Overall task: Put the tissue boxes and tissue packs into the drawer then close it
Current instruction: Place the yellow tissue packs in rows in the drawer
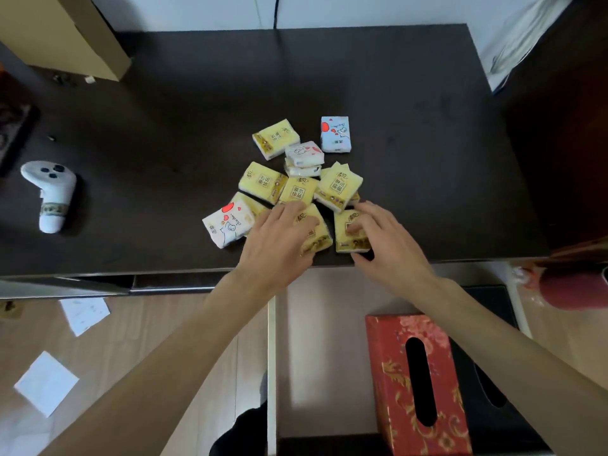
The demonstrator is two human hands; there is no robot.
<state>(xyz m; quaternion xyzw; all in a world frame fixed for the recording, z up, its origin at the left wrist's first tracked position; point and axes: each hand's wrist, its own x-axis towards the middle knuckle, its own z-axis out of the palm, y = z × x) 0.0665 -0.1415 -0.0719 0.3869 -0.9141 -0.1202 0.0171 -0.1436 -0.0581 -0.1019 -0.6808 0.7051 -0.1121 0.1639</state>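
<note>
Several small tissue packs lie in a heap on the dark table [411, 103]; most are yellow [263, 181], a few white with red marks [335, 133]. My left hand [279, 236] rests fingers-down on a yellow pack [317, 236] near the front edge. My right hand [383, 236] closes its fingers and thumb around another yellow pack [343, 232] beside it. Below the table the drawer [322, 340] stands pulled out. A red and gold tissue box [394, 373] lies in it, with a black box [487, 383] partly hidden to its right.
A white game controller [49, 195] lies at the table's left. A cardboard box [65, 34] stands at the back left corner. White paper sheets [46, 383] lie on the wooden floor at left. A reddish object [572, 287] sits at the right edge.
</note>
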